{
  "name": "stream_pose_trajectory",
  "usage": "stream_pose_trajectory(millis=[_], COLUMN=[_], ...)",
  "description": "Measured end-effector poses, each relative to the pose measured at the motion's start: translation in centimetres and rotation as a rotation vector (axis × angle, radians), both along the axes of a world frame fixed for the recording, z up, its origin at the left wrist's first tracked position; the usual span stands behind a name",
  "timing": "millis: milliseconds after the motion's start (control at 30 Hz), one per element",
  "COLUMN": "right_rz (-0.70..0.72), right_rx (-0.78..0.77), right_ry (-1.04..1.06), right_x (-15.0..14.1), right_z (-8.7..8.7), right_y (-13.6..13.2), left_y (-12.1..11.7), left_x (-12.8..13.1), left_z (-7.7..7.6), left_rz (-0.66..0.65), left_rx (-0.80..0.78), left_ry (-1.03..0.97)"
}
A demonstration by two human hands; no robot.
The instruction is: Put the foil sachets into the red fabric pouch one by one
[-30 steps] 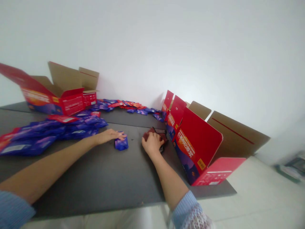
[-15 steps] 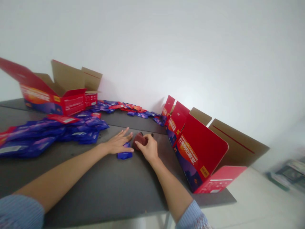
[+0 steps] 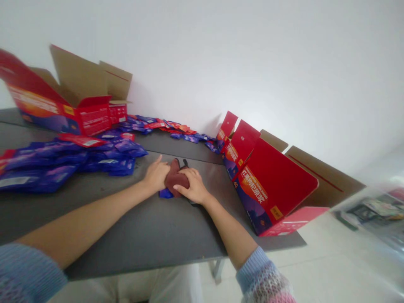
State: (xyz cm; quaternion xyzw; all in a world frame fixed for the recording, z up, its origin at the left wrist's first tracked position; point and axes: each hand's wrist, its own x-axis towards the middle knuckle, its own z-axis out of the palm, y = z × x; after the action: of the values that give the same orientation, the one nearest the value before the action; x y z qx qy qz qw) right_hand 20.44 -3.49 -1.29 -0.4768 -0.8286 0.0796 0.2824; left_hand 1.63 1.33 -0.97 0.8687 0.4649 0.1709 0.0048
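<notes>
A soft brown piece (image 3: 177, 179) with black strap-like parts sits between my hands on the grey table; its exact kind is unclear. My right hand (image 3: 193, 185) is closed on its right side, thumb across the front and fingers over the top. At its left edge is my left hand (image 3: 158, 173), one finger raised and the other fingertips hidden, so its grip cannot be made out. Under the brown piece, a blue sachet (image 3: 166, 193) shows only its lower corner.
Blue and red sachets (image 3: 78, 158) lie heaped at the left, with another row (image 3: 164, 125) along the wall. Open red cartons (image 3: 91, 120) stand at the back left. More open red cartons (image 3: 268, 185) line the right side of the grey table (image 3: 142, 240).
The brown piece has come left over the blue sachet, covering most of it, and appears more spread out. My left fingertips have become hidden behind it. The camera view has tilted down.
</notes>
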Motion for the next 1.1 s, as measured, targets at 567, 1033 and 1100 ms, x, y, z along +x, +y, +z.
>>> stream_pose_trajectory(millis=[567,1033,1100], right_rz=[-0.115,0.105,0.037], right_rx=[0.399,-0.076,-0.089], right_ry=[0.523,-0.091,-0.104], right_x=[0.9,-1.2,-1.5], right_z=[1.8,1.7,1.8], right_y=[-0.6,-1.5,-1.7], left_y=[0.4,1.1,1.6], left_x=[-2.4,-3.9,-4.4], left_z=[3.6,1.9,1.8], left_rz=[-0.31,-0.236,-0.296], left_rx=[-0.723,-0.702,-0.711], left_ry=[0.319,0.079,0.035])
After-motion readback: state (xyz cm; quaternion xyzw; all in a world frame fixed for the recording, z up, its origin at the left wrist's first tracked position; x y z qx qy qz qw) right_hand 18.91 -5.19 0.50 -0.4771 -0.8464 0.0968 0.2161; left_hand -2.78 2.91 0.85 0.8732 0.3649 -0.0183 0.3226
